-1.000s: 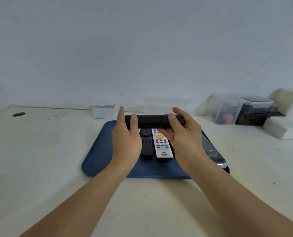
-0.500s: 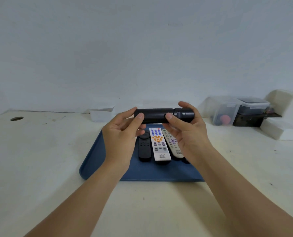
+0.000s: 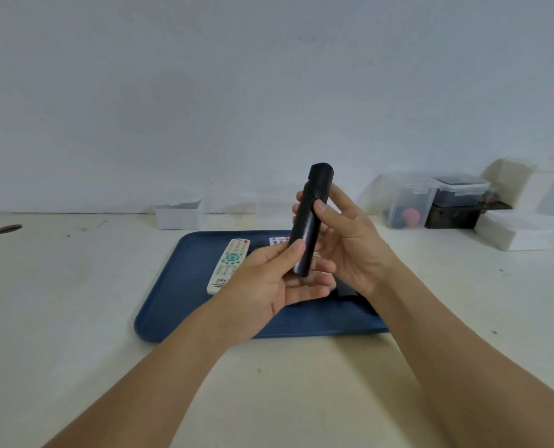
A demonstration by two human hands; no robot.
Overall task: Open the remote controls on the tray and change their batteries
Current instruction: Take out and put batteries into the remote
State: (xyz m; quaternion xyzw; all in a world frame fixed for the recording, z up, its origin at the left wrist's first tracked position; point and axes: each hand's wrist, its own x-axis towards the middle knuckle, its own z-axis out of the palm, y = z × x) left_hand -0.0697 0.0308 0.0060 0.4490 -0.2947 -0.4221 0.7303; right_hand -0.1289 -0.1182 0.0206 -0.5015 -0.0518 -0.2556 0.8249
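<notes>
The left hand holds the bottom end of a black remote, with the thumb pressed on its front and the fingers curled under it. The right hand grips the same remote higher up, thumb on one side and fingers behind. The black remote stands almost straight up, tipped a little, in the air above the blue tray.

On the tray, to the left of the hands, lies a white remote with green buttons. Behind the hands a bit of another white remote with purple buttons peeks out. The hands cover most of it. Something dark lies on the tray under the right wrist, but I cannot tell what it is.

The tray sits on a pale table. The table has small dark marks and a round hole at the far left. At the back, by the wall, is a small white box. To the right are clear plastic boxes, one with something red inside, and white foam blocks. The wall is plain and pale blue-grey.
</notes>
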